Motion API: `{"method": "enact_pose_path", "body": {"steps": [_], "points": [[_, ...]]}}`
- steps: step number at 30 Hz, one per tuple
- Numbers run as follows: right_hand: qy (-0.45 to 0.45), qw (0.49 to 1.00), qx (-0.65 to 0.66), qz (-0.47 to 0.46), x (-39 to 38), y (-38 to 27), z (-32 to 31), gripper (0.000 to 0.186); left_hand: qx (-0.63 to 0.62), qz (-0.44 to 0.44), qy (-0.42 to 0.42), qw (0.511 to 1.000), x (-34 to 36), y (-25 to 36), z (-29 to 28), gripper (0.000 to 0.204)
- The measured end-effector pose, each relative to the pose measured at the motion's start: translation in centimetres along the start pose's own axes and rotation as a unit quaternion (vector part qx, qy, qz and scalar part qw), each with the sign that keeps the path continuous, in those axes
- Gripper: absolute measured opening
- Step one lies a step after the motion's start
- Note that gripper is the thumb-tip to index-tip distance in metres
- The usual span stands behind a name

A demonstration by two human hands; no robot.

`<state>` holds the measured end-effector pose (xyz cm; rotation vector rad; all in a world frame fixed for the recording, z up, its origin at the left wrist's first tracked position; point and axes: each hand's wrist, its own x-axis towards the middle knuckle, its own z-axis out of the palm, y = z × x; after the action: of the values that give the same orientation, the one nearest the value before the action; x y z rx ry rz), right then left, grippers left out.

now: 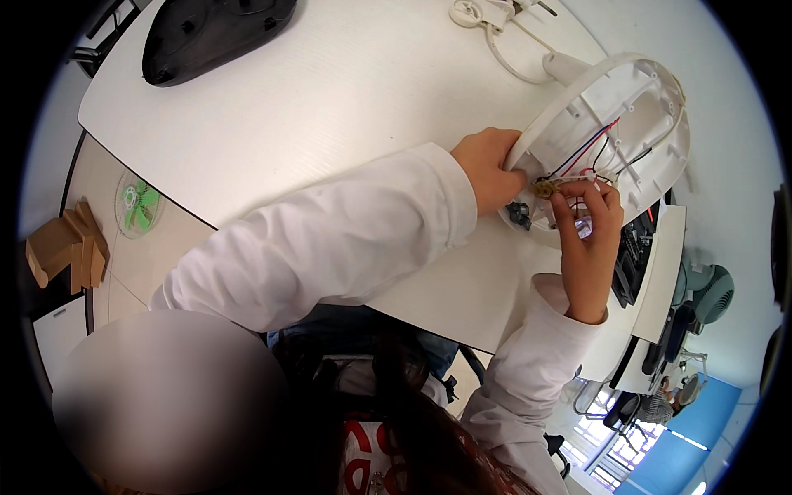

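A white oval plastic housing [651,169] lies open at the right of the white table, its ribbed inside showing red, blue and black wires [596,140]. My left hand [487,169] is shut on its near left rim, thumb curled inward. The fingers of my right hand [590,227] pinch a small yellowish circuit board [545,188] inside the housing, among the wires. Just below the board sit a small dark component [518,213] and a shiny piece partly hidden by my right fingers.
A black plastic cover [214,37] and white parts with cable [487,15] lie on the table [330,107]. A black tool case [632,260] is at right, beside a green fan [709,293]. A cardboard box [66,243] and green-bladed fan [136,206] are left. Another person [652,408] is farther off.
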<state>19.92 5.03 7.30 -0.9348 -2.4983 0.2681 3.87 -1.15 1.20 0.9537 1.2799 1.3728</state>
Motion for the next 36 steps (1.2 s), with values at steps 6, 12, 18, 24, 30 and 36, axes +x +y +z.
{"method": "enact_pose_path", "body": {"steps": [6, 12, 18, 24, 30, 36], "points": [[-0.059, 0.994, 0.093, 0.013, 0.0, 0.5, -1.1, 0.013, 0.037, 0.006, 0.015, 0.999, 0.0, 0.1, 0.0, 0.027], [-0.108, 0.984, 0.137, 0.023, -0.1, 1.4, -2.5, 0.014, 0.056, 0.02, 0.02, 0.998, 0.1, -0.1, -0.2, 0.027], [-0.113, 0.984, 0.134, 0.027, -0.1, 2.2, -3.0, 0.013, 0.042, 0.004, 0.02, 0.999, -0.1, 0.2, -0.2, 0.026], [-0.042, 0.984, 0.161, 0.057, -0.6, 2.1, -2.1, 0.012, 0.043, 0.001, 0.017, 0.999, 0.0, 0.3, -0.1, 0.026], [0.109, 0.993, 0.032, 0.005, -0.7, 0.6, 0.1, 0.012, 0.022, 0.012, 0.016, 1.0, 0.1, -0.1, 0.1, 0.027], [0.224, 0.974, 0.01, 0.017, -1.3, 0.2, 2.4, 0.022, 0.012, 0.018, 0.041, 0.999, 0.3, -0.7, 0.3, 0.025]]}}
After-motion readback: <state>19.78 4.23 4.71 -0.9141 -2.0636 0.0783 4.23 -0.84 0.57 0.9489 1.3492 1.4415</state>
